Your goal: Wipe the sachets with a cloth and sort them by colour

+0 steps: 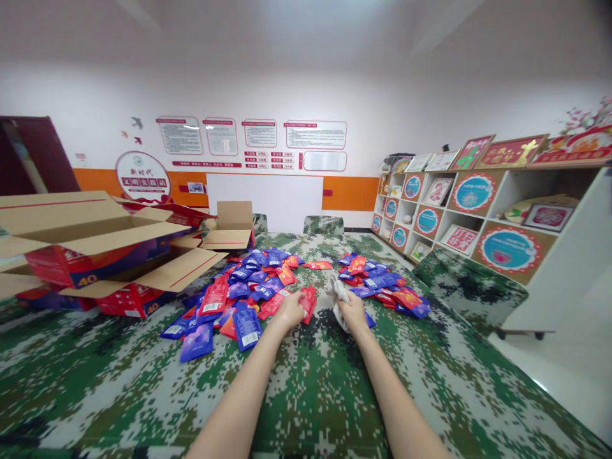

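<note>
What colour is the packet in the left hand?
Red. The left hand grips a red packet, clearest in the head view.

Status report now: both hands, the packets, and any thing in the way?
Left hand shut on red packet. Right hand shut on white cloth. Packet pile beside left hand. Nothing between hands.

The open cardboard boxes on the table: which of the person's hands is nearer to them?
Left. The left hand holds a red packet, on the side toward the boxes. The right hand grips a white cloth, farther from them.
</note>
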The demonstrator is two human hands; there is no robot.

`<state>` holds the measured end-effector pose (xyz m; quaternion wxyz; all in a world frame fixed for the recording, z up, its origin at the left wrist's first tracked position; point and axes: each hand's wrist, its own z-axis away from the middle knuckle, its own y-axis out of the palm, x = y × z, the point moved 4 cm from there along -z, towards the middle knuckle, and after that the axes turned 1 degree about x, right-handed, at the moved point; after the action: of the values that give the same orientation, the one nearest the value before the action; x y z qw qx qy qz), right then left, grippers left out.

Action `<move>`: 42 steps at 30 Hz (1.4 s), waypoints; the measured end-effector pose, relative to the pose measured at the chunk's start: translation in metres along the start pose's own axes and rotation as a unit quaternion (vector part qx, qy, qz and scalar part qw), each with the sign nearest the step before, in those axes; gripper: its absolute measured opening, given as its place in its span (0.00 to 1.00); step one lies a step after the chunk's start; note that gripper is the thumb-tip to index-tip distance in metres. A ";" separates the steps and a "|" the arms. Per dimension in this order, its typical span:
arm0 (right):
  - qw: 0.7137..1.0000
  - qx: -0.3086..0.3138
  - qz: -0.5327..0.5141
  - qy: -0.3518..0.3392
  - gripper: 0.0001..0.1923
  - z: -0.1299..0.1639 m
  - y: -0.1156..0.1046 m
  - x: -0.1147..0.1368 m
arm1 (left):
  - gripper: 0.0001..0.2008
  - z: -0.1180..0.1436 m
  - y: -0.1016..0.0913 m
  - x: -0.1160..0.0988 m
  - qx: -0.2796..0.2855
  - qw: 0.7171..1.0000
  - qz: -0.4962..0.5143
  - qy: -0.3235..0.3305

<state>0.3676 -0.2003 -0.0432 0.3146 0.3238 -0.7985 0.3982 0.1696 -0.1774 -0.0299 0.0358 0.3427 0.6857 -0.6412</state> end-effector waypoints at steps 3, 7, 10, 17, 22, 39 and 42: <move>1.000 0.004 -0.010 0.005 0.20 0.001 0.002 -0.003 | 0.19 0.010 0.010 0.004 -0.001 1.000 0.020 -0.007; 1.000 0.009 -0.006 -0.013 0.19 0.003 0.003 -0.001 | 0.16 0.027 0.017 -0.001 -0.003 1.000 0.019 0.002; 0.999 0.020 0.013 -0.032 0.19 0.004 0.002 0.005 | 0.16 0.045 0.012 -0.006 -0.039 0.998 -0.036 0.028; 0.983 0.081 0.097 -0.131 0.20 0.019 0.013 0.049 | 0.28 0.083 0.021 -0.007 0.054 0.976 -0.073 0.200; 0.951 0.168 0.173 -0.195 0.15 0.046 0.043 0.072 | 0.26 0.088 0.021 -0.008 0.063 0.974 -0.056 0.211; 0.911 0.170 0.358 -0.118 0.13 -0.037 0.096 0.035 | 0.28 0.082 0.024 0.000 0.091 0.978 -0.036 0.185; 0.923 0.158 0.326 -0.132 0.14 -0.024 0.079 0.052 | 0.27 0.083 0.020 -0.003 0.079 0.979 -0.035 0.186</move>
<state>0.2821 -0.1561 -0.0263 0.0038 0.1412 -0.8210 0.5531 0.1498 -0.2547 -0.0599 -0.1422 0.4338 0.6387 -0.6193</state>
